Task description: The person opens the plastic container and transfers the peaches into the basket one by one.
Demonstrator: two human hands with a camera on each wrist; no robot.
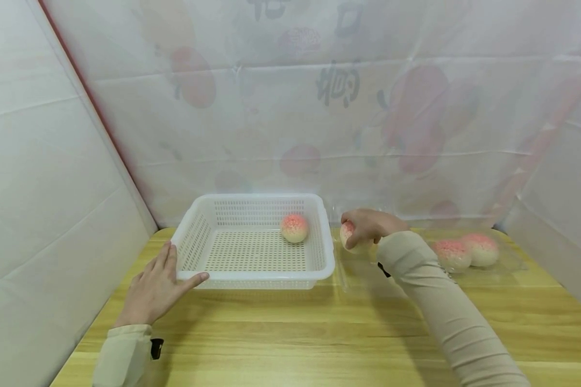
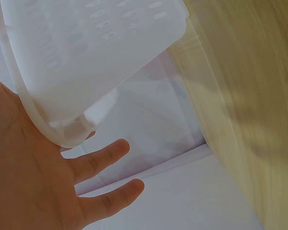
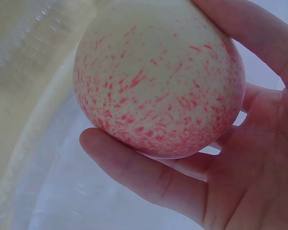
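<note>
Your right hand (image 1: pixel 368 227) curls around a pink-speckled peach bun (image 3: pixel 158 79), just right of the white basket (image 1: pixel 256 277); your left hand (image 1: pixel 156 287) rests flat, fingers straight, against the basket's front-left corner; one bun (image 1: pixel 294 228) sits inside the basket; two more buns (image 1: pixel 466 251) lie well to its right.

I'm working in a makeshift recording booth, not a home or kitchen. White plastic sheeting (image 1: pixel 53 177) walls me in on three sides, with a printed fruit banner (image 1: pixel 339 107) showing faintly through the back. There is just a bare wood-grain table (image 1: pixel 290 333), a basket (image 1: pixel 256 277) and a few peach-shaped buns (image 1: pixel 467 251).
</note>
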